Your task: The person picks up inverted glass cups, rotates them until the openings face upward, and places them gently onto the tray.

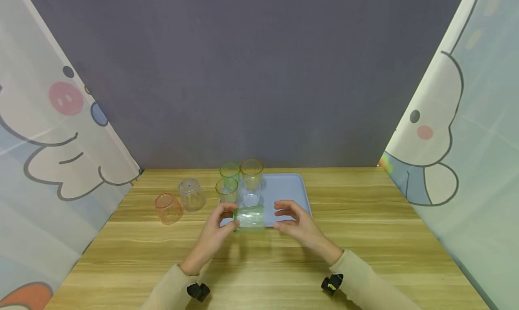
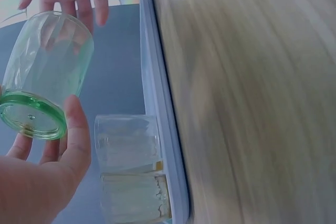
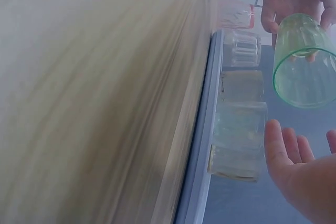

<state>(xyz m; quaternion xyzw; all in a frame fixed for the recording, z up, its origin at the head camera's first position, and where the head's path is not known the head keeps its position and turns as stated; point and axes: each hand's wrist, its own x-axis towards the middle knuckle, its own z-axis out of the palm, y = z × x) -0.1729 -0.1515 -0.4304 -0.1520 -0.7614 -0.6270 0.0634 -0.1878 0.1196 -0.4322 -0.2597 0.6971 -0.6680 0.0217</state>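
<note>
Tumbler [image 1: 250, 217] of green-tinted glass lies tipped on its side in the air, well off the wooden surface [image 1: 259, 274], its mouth toward the right and its thick base toward the left. In the head view it overlaps the near edge of the pale blue tray [image 1: 285, 193]; whether it is directly over that edge or in front of it, I cannot tell. The left hand [image 1: 212, 231] grips it at the base, thumb on one side and fingers on the other. The right hand [image 1: 298, 224] is held wide just beside the mouth, thumb apart from loosely bent fingers, a gap between it and the rim. Three glasses stand grouped on the left part of the tray: an amber-rimmed glass [image 1: 252, 177], a greenish glass [image 1: 234, 178] at the back, and an olive-rimmed glass [image 1: 226, 193] nearer the left hand. Left of the tray, a pink glass [image 1: 169, 210] and a clear glass [image 1: 193, 197] stand close together on the surface; whether they touch is unclear. Pale sleeves [image 1: 377, 283] cover both forearms, with a small black device [image 1: 198, 292] at each cuff. A dark grey backdrop [image 1: 259, 75] rises behind, flanked by sheets [image 1: 434, 120] printed with cartoon animals.
</note>
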